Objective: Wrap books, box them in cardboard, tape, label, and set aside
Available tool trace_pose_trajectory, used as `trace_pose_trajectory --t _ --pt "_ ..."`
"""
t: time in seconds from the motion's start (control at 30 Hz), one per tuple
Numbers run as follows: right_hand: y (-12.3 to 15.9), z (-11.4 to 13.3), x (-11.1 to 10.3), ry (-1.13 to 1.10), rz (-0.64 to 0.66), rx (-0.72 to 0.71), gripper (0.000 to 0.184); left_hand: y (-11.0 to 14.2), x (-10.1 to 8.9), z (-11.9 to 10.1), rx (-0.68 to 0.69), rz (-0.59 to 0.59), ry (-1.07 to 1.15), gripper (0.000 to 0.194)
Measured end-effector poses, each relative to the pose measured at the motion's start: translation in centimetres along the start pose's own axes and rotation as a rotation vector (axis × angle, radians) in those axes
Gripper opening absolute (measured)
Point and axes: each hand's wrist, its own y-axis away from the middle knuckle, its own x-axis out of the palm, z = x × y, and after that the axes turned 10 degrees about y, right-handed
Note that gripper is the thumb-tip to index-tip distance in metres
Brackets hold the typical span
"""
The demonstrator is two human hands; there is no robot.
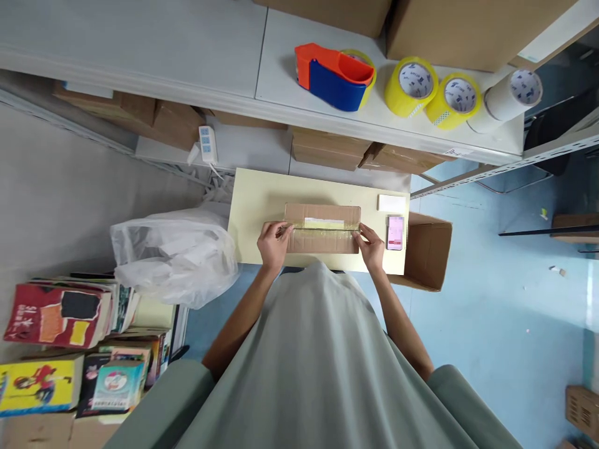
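A brown cardboard box (322, 242) lies lengthwise in front of me on a pale yellow tabletop (262, 193). A dark seam runs along its middle, with shiny tape near it and a white label strip (324, 222) just beyond. My left hand (272, 244) pinches the box's left end at the seam, thumb and fingertips together. At the opposite end, my right hand (371, 247) grips the seam's right edge in the same way. Both palms stay outside the box. To the right of my right hand lie a phone (394, 233) with a lit pink screen and a small white block (392, 203).
An open carton (428, 252) stands against the table's right side; a white plastic bag (175, 255) hangs at the left. Stacked books (56, 315) are lower left. The shelf (281, 68) ahead holds a tape dispenser (334, 75) and tape rolls (412, 87).
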Motion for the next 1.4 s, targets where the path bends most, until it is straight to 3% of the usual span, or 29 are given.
trace_pose_trajectory --t 0.17,0.4,0.73,0.97,1.07,1.17,1.27,1.4 --pt "-0.1 -0.5 -0.1 -0.02 0.036 0.048 0.08 0.8 0.2 0.5 0.081 -0.019 0.078 0.04" --pt "0.8 -1.2 0.8 0.013 -0.013 0.112 0.068 1.2 1.4 0.8 0.066 -0.107 0.102 0.035" --pt "0.9 -1.7 1.9 0.033 -0.128 0.087 0.061 1.3 0.3 1.4 0.043 0.004 0.112 0.045" --pt "1.0 -2.0 2.0 0.083 -0.156 0.075 0.062 1.4 1.1 1.9 0.004 -0.045 0.073 0.042" --pt "0.9 -2.1 1.6 0.211 -0.138 -0.005 0.066 1.3 1.1 1.9 0.031 -0.056 0.099 0.041" --pt "0.3 -2.1 0.7 0.393 -0.108 -0.188 0.068 1.1 1.0 2.2 0.069 -0.061 0.11 0.041" --pt "-0.6 -1.9 -0.4 0.62 -0.05 -0.324 0.063 0.7 0.5 2.5 0.105 0.0 0.083 0.036" --pt "-1.6 -0.9 -2.0 0.83 0.04 -0.394 0.053 -0.3 -0.7 2.1 0.136 0.11 0.012 0.029"
